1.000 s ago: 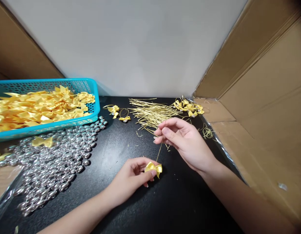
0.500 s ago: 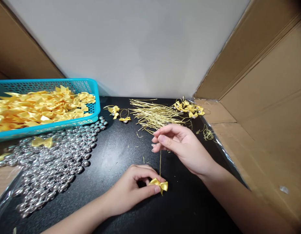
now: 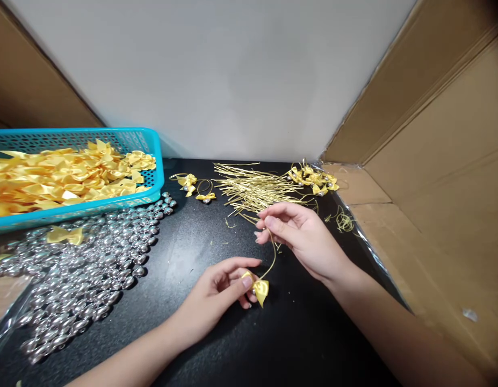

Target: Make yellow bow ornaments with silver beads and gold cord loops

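Observation:
My left hand (image 3: 222,293) pinches a small yellow satin bow (image 3: 257,286) with a silver bead at its middle, low over the black table (image 3: 297,333). A thin gold cord (image 3: 270,257) curves up from the bow to my right hand (image 3: 303,236), whose thumb and fingers pinch its upper end. Just beyond my right hand lies a loose bundle of gold cords (image 3: 252,188).
A turquoise basket (image 3: 152,166) full of yellow bows stands at the far left. Several silver beads (image 3: 91,269) spread in front of it. Finished bows with loops lie at the back centre (image 3: 196,188) and back right (image 3: 313,180). Cardboard walls (image 3: 434,188) close in the right side.
My left hand lifted the bow slightly back toward the right hand. The gold cord, pulled straight half a second ago, now hangs in a slack curve.

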{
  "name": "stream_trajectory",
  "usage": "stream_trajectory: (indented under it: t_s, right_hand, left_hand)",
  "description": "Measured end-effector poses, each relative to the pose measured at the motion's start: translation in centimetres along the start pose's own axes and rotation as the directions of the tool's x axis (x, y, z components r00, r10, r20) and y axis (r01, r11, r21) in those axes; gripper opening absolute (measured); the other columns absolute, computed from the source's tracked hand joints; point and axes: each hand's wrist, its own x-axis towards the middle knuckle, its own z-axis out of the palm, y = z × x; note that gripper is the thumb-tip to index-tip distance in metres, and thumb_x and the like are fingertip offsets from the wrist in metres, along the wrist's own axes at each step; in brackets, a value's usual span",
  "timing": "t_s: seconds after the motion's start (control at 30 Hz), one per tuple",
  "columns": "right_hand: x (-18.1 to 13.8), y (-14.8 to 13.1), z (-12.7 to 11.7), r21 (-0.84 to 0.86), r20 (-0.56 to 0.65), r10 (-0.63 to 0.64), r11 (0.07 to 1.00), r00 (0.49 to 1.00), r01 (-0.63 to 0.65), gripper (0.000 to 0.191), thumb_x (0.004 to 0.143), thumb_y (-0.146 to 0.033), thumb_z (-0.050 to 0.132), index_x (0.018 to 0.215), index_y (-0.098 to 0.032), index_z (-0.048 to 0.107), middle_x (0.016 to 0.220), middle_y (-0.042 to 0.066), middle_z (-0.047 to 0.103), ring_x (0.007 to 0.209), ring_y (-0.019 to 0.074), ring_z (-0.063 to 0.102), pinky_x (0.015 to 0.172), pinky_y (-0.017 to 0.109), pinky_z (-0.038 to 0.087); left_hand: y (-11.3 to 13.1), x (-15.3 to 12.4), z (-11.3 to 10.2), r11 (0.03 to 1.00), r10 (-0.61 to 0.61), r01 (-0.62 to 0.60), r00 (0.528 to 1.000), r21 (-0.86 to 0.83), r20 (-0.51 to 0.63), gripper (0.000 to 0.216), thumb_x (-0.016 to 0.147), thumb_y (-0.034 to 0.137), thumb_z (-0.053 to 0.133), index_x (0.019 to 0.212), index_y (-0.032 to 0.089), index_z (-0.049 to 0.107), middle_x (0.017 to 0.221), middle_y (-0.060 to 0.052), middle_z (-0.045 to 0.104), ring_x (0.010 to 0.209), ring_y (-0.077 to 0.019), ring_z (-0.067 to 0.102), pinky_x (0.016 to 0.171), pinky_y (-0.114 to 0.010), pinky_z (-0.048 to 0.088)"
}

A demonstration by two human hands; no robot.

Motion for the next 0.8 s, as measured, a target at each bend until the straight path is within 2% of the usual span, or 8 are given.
stream_trajectory:
  t_s: [0.1,0.33,0.5,0.8]
  right_hand:
    - [0.24,0.13,-0.21,0.01,-0.013,0.0,1.0,1.0,0.0,0.009,0.076,-0.025,0.074,0.081,-0.02,0.069,0.077,-0.002,0.069,0.062,0.0077,0.068,0.067,0.023,0.054]
    - [0.54,0.34,-0.51,0.003,-0.046,0.0,1.0,0.999,0.0,0.01,0.076,-0.026,0.074,0.081,-0.02,0.069,0.077,-0.002,0.069,0.061,0.008,0.068,0.066,0.023,0.055]
    - [0.53,0.15,-0.66,-0.018,-0.074,-0.004,1.0,0.997,0.003,0.008,0.077,-0.025,0.073,0.081,-0.02,0.068,0.076,-0.003,0.069,0.061,0.0079,0.068,0.068,0.024,0.054]
    - [0.65,0.17,-0.64,0.001,-0.077,0.002,1.0,0.997,-0.002,0.005,0.077,-0.022,0.072,0.08,-0.02,0.069,0.074,-0.004,0.07,0.059,0.0064,0.068,0.065,0.02,0.053]
  left_hand:
    - [-0.1,-0.01,-0.12,0.999,-0.007,0.007,1.0,-0.037,0.008,0.033,0.082,0.037,0.069,0.109,0.018,0.068,0.083,-0.003,0.074,0.072,-0.014,0.066,0.065,-0.024,0.053]
    - [-0.64,0.09,-0.26,0.997,-0.022,0.025,0.999,-0.071,0.042,0.031,0.076,0.026,0.077,0.105,0.018,0.068,0.078,0.0,0.074,0.071,-0.0115,0.068,0.066,-0.02,0.052]
    - [-0.35,0.04,0.0,0.994,-0.079,0.079,0.997,-0.078,0.005,0.035,0.073,0.028,0.08,0.103,0.016,0.068,0.076,-0.001,0.074,0.07,-0.0123,0.069,0.064,-0.021,0.052]
    - [-0.47,0.01,-0.27,0.994,-0.087,0.088,0.996,-0.063,0.03,0.038,0.073,0.024,0.079,0.108,0.017,0.066,0.074,-0.001,0.076,0.067,-0.0103,0.068,0.066,-0.021,0.051]
